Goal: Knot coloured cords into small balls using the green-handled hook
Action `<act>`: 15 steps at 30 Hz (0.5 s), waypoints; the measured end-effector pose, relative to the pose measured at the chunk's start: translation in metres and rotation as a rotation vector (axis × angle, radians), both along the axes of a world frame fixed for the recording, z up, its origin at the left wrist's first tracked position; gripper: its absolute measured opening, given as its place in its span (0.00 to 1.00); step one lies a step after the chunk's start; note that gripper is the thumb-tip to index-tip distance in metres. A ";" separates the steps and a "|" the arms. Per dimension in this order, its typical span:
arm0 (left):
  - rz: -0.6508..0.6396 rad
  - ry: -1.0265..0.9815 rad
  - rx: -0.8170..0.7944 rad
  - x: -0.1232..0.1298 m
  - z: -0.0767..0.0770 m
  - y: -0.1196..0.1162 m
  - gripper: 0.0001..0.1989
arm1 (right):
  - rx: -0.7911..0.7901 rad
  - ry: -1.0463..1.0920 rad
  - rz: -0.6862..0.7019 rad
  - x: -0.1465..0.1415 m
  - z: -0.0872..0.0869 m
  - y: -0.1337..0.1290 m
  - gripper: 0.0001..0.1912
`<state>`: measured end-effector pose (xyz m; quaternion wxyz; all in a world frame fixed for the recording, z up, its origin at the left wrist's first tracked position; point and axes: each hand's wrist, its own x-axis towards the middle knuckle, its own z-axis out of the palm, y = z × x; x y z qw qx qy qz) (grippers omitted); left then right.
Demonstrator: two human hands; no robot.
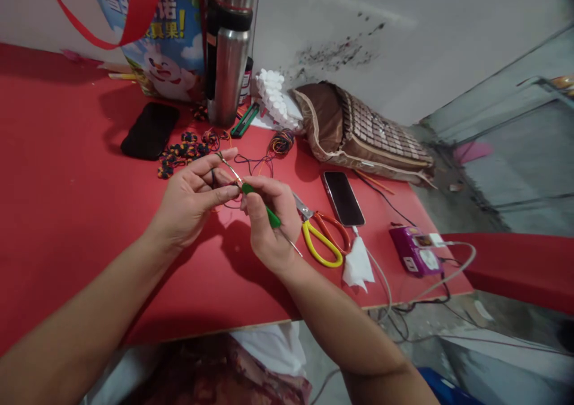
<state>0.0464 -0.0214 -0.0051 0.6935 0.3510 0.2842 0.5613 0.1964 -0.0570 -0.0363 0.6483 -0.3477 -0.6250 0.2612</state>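
Note:
A crochet hook (271,215) with a green grip and metal ends is pinched in my right hand (274,219), its tip slanting up and left. Dark yarn (214,177) runs around the fingers of my left hand (192,195), whose thumb and fingers close on a small dark piece of work at the hook; fingers partly cover it. Behind my hands lies a ball of dark and orange yarn (282,142), with loose strands trailing toward me. Several small dark-and-orange crocheted pieces (183,152) are heaped just beyond my left hand.
Scissors (323,237) with yellow and orange handles lie right of my right hand, near a charging phone (344,198). Another phone (150,131), steel flasks (228,70), a green cutter (245,121) and a brown cushion (365,130) stand farther back. A purple box (415,249) with cables sits rightward.

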 end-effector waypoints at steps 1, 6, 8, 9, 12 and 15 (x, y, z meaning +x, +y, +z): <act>-0.036 -0.032 -0.015 -0.002 0.001 0.001 0.25 | 0.047 0.011 0.004 0.001 0.000 0.002 0.10; -0.113 -0.068 -0.076 -0.014 0.004 0.006 0.29 | -0.040 0.084 0.051 0.005 0.012 0.006 0.08; -0.126 -0.069 -0.087 -0.016 0.004 0.006 0.29 | -0.089 0.110 0.075 0.005 0.015 0.006 0.10; -0.141 -0.068 -0.092 -0.017 0.004 0.005 0.29 | -0.107 0.120 0.086 0.006 0.016 0.006 0.10; -0.205 -0.074 -0.119 -0.020 0.006 0.005 0.29 | -0.140 0.147 0.104 0.007 0.016 0.005 0.11; -0.234 -0.102 -0.153 -0.022 0.009 0.005 0.28 | -0.180 0.156 0.100 0.008 0.017 0.005 0.13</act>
